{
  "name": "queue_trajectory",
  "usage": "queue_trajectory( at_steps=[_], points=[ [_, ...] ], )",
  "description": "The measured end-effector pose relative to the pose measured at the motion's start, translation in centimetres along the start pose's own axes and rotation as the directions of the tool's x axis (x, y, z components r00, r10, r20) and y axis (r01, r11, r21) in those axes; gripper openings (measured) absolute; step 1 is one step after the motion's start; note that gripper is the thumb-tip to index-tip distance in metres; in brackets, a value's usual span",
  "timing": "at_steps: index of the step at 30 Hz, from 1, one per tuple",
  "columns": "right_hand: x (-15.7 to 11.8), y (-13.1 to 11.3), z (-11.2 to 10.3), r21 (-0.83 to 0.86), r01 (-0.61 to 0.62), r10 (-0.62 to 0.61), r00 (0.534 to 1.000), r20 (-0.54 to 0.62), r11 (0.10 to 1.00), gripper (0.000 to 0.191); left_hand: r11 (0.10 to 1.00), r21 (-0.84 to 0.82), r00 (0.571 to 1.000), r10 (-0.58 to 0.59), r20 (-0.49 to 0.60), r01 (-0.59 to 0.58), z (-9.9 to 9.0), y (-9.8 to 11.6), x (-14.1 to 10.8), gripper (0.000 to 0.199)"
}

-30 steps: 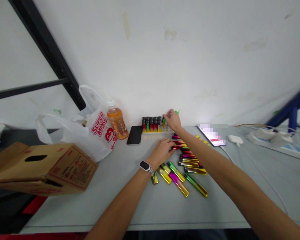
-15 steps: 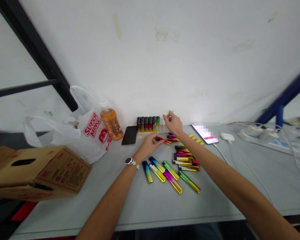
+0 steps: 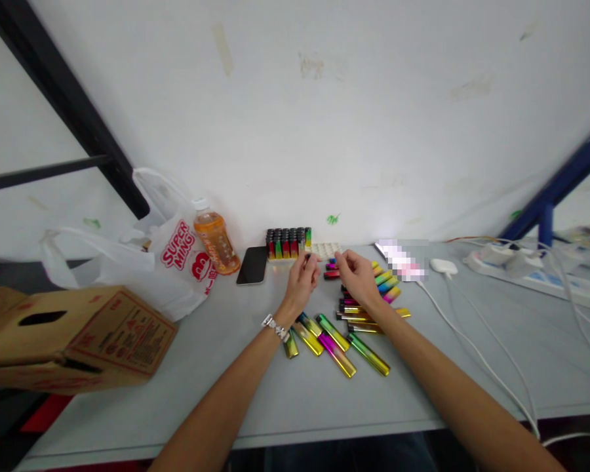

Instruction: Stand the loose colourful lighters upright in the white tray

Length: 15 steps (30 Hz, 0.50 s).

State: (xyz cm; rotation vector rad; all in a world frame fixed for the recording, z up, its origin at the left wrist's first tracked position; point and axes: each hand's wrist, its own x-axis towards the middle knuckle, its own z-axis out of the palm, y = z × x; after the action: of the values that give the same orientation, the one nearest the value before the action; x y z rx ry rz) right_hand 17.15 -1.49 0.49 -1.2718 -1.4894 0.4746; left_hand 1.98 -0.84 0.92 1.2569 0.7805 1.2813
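Tray (image 3: 325, 248), seating lighters (image 3: 288, 244) upright, presumably for steadiness; left hand (image 3: 301, 280), right hand (image 3: 358, 278) nearby; cannot tell either grip's closure.

The white plastic carrier bag (image 3: 142, 272) reads "SUPER MING" in red capitals on two slanting lines, SUPER above MING. Below the words stands a rounded red emblem (image 3: 201, 267), and beside its lower edge run small red marks, perhaps Chinese characters, though too small here to be sure. The cardboard box (image 3: 122, 331) bears red print in a bordered panel on its side, too blurred to read. Pale lettering on the orange drink bottle (image 3: 217, 241) is likewise illegible.
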Motion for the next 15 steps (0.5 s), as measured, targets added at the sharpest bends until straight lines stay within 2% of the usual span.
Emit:
queue_trajectory(
  at_steps=[4, 7, 12, 15],
  points=[
    [-0.43, -0.39, 0.36, -0.008, 0.022, -0.022, 1.000, 0.013, 1.000, 0.047, 0.994, 0.045, 0.987, -0.096, -0.126, 0.102, 0.08, 0.44, -0.07, 0.070],
    [-0.54, -0.47, 0.69, -0.031, 0.033, -0.033, 0.999, 0.020, 0.999, 0.047, 0.987, 0.090, 0.970, -0.110, -0.216, 0.132, 0.17, 0.41, 0.15, 0.068],
    [-0.81, -0.34, 1.03, -0.060, 0.027, -0.025, 0.999, 0.039, 0.998, 0.046, 0.988, 0.050, 0.962, -0.132, -0.237, 0.148, 0.31, 0.57, 0.31, 0.063],
    [-0.91, -0.44, 1.05, -0.062, 0.031, -0.028, 0.998, 0.050, 0.998, 0.046, 0.980, -0.033, 0.962, -0.197, -0.191, 0.194, 0.08, 0.87, 0.19, 0.070]
  ],
)
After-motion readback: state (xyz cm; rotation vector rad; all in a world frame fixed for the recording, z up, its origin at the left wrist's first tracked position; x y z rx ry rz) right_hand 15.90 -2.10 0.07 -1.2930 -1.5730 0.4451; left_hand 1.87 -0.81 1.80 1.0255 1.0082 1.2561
